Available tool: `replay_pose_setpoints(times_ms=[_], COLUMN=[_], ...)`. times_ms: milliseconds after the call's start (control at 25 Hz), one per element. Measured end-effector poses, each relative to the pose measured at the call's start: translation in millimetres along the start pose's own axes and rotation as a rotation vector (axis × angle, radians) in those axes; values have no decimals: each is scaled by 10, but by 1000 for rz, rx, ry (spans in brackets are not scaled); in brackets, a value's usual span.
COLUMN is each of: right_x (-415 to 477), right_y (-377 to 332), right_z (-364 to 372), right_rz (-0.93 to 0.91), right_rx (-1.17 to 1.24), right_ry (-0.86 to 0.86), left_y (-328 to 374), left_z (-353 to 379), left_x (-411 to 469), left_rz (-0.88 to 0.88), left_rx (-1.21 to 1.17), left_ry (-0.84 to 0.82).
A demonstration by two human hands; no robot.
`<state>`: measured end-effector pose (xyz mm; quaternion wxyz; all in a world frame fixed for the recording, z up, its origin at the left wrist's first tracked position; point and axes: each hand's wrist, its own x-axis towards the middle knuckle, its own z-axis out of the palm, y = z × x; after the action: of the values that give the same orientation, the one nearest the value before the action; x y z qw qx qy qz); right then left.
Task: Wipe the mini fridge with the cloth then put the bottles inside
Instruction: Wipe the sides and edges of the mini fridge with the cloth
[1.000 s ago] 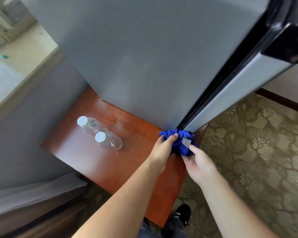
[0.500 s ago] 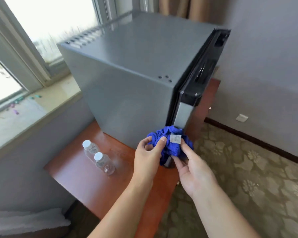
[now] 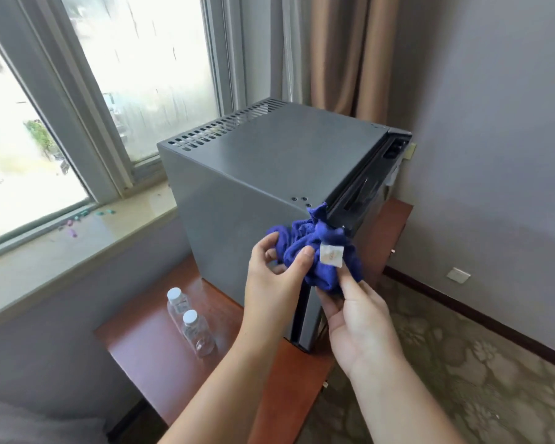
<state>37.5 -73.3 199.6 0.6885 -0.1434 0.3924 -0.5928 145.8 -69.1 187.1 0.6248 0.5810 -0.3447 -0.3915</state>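
While both hands bunch it, the crumpled blue cloth with a white tag [image 3: 318, 251] sits in mid-air in front of the near upper corner of the grey metal box-shaped mini fridge [image 3: 253, 187], just beside the door seam. Left hand [image 3: 276, 280] has thumb and fingers curled into the cloth's left side — gripping it. Right hand [image 3: 359, 328] pinches the lower right of the cloth from beneath, fingers closed on fabric near the tag. Fridge door [image 3: 362, 200] looks shut or nearly shut; hard to tell from this angle.

Key relation: fridge top panel lies up and away from the fingers, its side panel straight ahead of the left hand, so the left hand is nearer to both faces. Wiping looks not finished, judging by the cloth being regathered — probably the top is next.

Two clear plastic bottles with white caps [image 3: 189, 322] stand on the reddish-brown wooden table [image 3: 148, 363], left of the fridge, touching or nearly touching each other, well apart from both hands. They are not yet inside.
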Motion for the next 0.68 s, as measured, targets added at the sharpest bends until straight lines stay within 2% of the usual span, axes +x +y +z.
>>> replay_pose_setpoints(times_ms=[240, 440, 680], right_x=[354, 779, 1313], right_y=[658, 1345, 2168], right_z=[-378, -853, -1511], right_rz=[125, 228, 344], right_rx=[22, 6, 9], right_ry=[253, 444, 595], left_y=[-882, -1729, -2805], left_z=[-111, -245, -338], left_x=[192, 330, 473], left_rz=[-258, -498, -654], left_rx=[20, 27, 114], left_ry=[23, -29, -88])
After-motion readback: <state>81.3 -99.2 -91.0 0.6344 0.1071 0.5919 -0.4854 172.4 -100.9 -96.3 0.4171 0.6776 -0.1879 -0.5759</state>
